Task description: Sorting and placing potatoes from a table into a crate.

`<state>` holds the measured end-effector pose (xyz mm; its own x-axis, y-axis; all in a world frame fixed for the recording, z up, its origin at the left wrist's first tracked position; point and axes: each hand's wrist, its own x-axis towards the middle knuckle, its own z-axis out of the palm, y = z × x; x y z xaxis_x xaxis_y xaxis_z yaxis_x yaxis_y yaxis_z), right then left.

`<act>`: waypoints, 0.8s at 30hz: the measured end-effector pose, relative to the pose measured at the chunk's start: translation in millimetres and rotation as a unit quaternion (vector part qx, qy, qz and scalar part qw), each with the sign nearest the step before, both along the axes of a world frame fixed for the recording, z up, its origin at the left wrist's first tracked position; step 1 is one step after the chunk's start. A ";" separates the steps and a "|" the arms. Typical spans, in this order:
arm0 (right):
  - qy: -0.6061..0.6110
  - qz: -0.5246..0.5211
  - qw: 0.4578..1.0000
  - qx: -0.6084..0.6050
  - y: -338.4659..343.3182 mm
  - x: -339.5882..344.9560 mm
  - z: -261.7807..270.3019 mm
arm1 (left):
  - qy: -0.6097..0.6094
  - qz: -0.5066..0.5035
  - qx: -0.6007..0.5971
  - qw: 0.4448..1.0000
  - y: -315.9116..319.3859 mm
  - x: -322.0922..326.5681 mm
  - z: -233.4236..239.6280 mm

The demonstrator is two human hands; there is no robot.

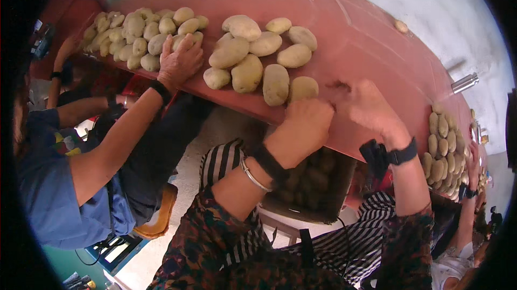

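Several large potatoes [264, 43] lie in a loose pile on the red table [387, 76] just beyond my hands. My left hand [310, 122], with its fingers curled in, is at the table's front edge, right by the nearest potato [303, 87], which it partly covers in this view. To the right, my right hand [370, 104] hovers over the table, bent and blurred, with its fingertips pointing towards my left hand. Whether either hand holds something small is hidden by the curled fingers.
At left, a co-worker's hand [183, 59] rests on another potato heap [141, 33]. A third heap [444, 148] lies at right, near another person's hand [473, 160]. Under the table stands a box of potatoes [311, 185]. A metal cylinder [464, 83] is by the wall.
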<state>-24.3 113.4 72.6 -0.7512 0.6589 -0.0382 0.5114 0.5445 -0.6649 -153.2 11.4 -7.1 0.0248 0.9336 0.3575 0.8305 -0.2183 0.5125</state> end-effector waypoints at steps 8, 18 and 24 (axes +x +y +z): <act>-0.045 0.138 0.966 0.215 75.1 -87.8 -12.8 | -0.024 0.006 0.019 1.000 -2.8 -4.9 -2.6; -0.308 0.105 0.943 0.073 136.1 -142.5 -36.8 | 0.017 0.036 -0.018 0.999 -8.7 -1.7 0.0; -0.226 0.062 0.965 0.118 137.7 -106.5 -48.2 | 0.044 0.029 0.000 0.999 -8.6 -1.0 -7.9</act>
<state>-130.8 251.1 24.4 -0.7672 0.5946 -0.2404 0.6406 0.7295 -0.2399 -154.2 2.8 -15.0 0.0013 0.9345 0.3560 0.8834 -0.1679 0.4376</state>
